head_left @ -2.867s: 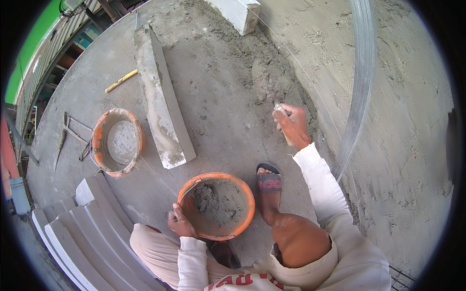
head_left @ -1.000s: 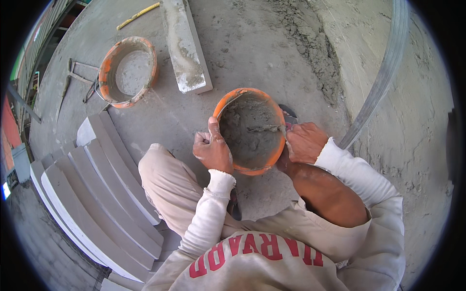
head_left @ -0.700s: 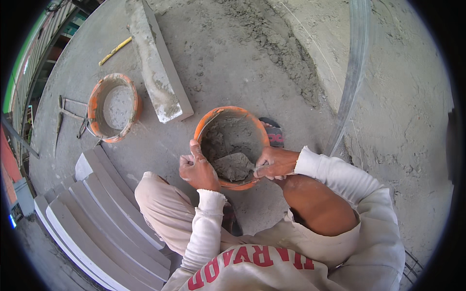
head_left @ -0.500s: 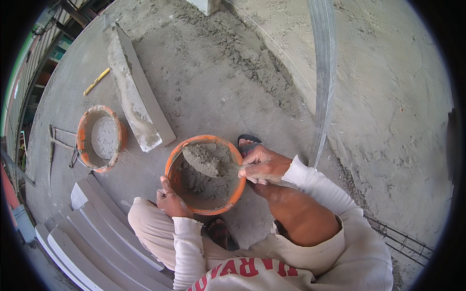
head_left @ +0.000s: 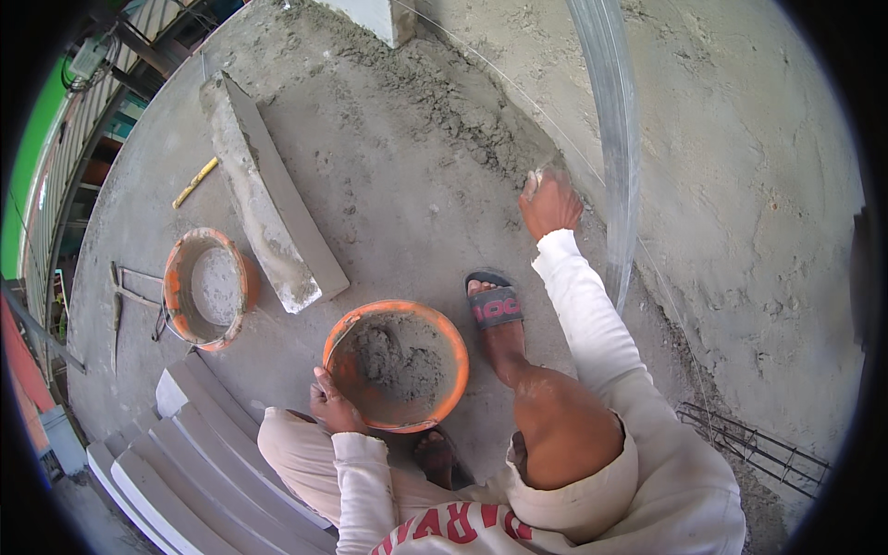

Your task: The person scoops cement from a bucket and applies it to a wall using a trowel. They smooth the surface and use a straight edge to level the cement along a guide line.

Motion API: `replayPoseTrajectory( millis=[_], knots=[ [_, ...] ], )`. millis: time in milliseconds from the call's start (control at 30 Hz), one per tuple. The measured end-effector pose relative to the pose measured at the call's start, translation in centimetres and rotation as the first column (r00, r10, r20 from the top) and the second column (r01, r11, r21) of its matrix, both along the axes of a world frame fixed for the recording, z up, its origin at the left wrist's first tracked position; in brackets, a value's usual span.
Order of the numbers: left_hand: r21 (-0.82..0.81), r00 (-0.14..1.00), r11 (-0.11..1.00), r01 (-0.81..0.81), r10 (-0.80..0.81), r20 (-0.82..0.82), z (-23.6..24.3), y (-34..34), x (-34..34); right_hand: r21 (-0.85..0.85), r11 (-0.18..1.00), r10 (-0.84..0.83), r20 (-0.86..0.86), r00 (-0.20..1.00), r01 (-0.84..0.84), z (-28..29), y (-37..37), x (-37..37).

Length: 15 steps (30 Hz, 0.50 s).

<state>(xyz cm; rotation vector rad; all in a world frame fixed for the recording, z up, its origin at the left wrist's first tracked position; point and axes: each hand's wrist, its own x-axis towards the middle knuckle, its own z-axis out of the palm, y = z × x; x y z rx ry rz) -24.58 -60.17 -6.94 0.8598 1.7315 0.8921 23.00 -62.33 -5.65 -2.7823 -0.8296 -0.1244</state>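
My left hand (head_left: 335, 402) grips the near-left rim of an orange bucket (head_left: 444, 351) holding lumpy grey mortar (head_left: 393, 356). My right hand (head_left: 551, 202) reaches forward, shut on a pale trowel handle (head_left: 537, 179), with the blade hidden or blurred. It is over a rough band of wet mortar (head_left: 490, 129) running along a taut string and the smooth slab at the right. Left of that band lies a long light concrete block (head_left: 268, 203) with mortar smeared on it. My sandalled foot (head_left: 497, 305) rests beside the bucket.
A second orange bucket (head_left: 242, 277), a yellow stick (head_left: 194, 180) and a metal-framed tool (head_left: 139, 296) lie at the left. Stacked pale blocks (head_left: 199, 462) stand lower left. A long metal profile (head_left: 615, 139) spans the right side, near a rebar cage (head_left: 749, 444). Another block (head_left: 370, 18) is at the top.
My right hand has lifted the mortar-laden trowel out of the bucket and moved forward to the mortar band. My left hand stays on the bucket's rim.
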Motion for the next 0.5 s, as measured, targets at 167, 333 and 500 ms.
replayPoseTrajectory(
  millis=[167,333,500],
  knots=[
    [0.042,0.998,0.999,0.031,-0.033,0.044,0.4,0.0,0.2,-0.327,0.94,0.088,-0.024,0.996,-0.091,1.0,5.8,2.3],
    [0.019,0.995,0.999,0.046,-0.047,0.088,-0.1,-0.1,-0.1,-0.363,0.931,-0.018,0.083,0.996,0.047,-1.5,-4.0,0.2],
    [0.039,0.998,0.998,0.051,-0.052,0.047,-0.3,-0.1,-0.2,-0.411,0.904,-0.148,-0.041,0.988,0.118,-2.0,-10.9,-2.9]
  ],
)
